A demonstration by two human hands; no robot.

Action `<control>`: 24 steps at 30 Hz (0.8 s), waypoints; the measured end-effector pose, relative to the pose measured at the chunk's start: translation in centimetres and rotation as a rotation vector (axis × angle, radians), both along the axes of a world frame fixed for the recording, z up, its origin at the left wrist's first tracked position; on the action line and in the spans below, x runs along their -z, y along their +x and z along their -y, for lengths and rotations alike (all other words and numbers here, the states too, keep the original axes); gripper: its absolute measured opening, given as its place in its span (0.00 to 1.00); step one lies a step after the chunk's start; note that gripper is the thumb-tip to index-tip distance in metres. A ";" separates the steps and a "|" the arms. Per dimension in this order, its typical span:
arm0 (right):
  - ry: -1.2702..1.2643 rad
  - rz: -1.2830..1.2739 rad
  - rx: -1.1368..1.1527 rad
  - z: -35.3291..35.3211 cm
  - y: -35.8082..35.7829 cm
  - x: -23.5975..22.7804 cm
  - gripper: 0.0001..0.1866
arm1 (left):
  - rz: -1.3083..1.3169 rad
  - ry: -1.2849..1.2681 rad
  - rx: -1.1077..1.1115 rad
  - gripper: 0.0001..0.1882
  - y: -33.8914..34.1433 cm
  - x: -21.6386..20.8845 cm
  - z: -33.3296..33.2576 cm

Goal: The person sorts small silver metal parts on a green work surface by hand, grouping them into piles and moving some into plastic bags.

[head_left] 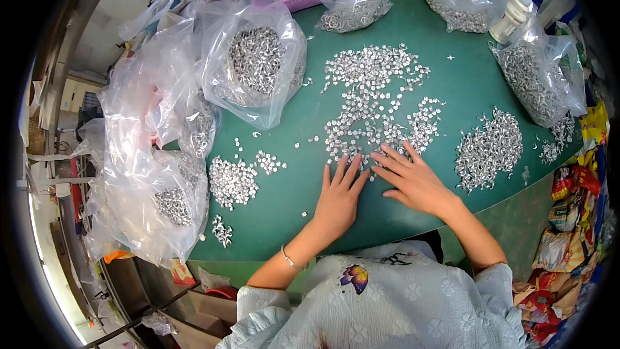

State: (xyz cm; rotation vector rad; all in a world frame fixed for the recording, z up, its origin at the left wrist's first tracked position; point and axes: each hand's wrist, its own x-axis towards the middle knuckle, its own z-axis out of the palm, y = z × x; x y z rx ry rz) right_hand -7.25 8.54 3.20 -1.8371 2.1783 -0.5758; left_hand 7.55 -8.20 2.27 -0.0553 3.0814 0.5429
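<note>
A broad spread of small silvery metal pieces (371,100) lies on the green tabletop in front of me. At its near edge rests my left hand (338,197), palm down, fingers apart and fingertips among the pieces. Beside it, my right hand (413,183) is also flat with fingers spread, its tips touching the same heap. Neither hand grips anything. To the left sits a smaller pile of similar pieces (234,181), with a little cluster of hook-like bits (222,231) nearer me. On the right is a heap of curved, hook-shaped metal pieces (489,150).
Clear plastic bags of metal parts (255,64) crowd the left side. A purple basket (303,0) and another filled bag (355,16) stand at the back. At the right are a white bottle (512,16), a full bag (536,81) and colourful packets (565,213) beyond the table edge.
</note>
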 end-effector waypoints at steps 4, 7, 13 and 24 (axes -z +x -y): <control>-0.357 0.001 0.264 -2.0 -0.2 0.7 0.10 | -0.182 0.279 -0.149 0.25 1.7 -0.2 0.8; -0.344 0.039 0.499 -0.6 -0.6 0.9 0.10 | -0.219 0.343 -0.311 0.24 0.6 -0.4 0.6; -0.306 -0.121 0.544 7.0 -2.0 1.1 0.10 | -0.165 0.037 -0.241 0.25 -0.9 0.4 -0.5; -0.247 -0.081 0.423 6.1 -2.3 0.4 0.10 | -0.278 0.236 -0.236 0.17 -3.1 -0.3 1.1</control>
